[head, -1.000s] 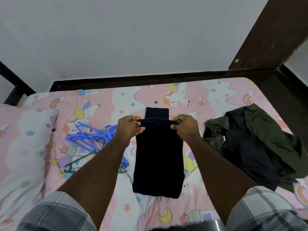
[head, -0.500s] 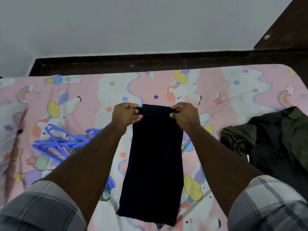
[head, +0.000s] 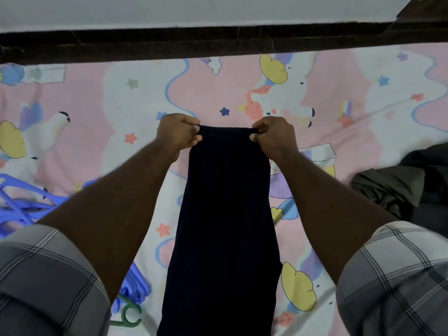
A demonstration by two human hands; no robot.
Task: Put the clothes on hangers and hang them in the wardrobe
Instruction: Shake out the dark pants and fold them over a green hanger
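A dark navy garment (head: 225,234), folded into a long strip, hangs down over the bed in the middle of the view. My left hand (head: 178,134) pinches its top left corner and my right hand (head: 272,135) pinches its top right corner, holding the top edge taut between them. A pile of blue plastic hangers (head: 21,204) lies on the bed at the left, partly hidden by my left arm, with a green hanger hook (head: 127,316) poking out below it.
The bed has a pink cartoon-print sheet (head: 101,112). A heap of dark green and black clothes (head: 407,185) lies at the right edge. A dark wooden bed frame (head: 169,42) runs along the white wall at the top.
Both hands have lifted the navy garment's top edge up and away from me, so it now hangs as a longer strip. The view has tilted down and closer to the bed.
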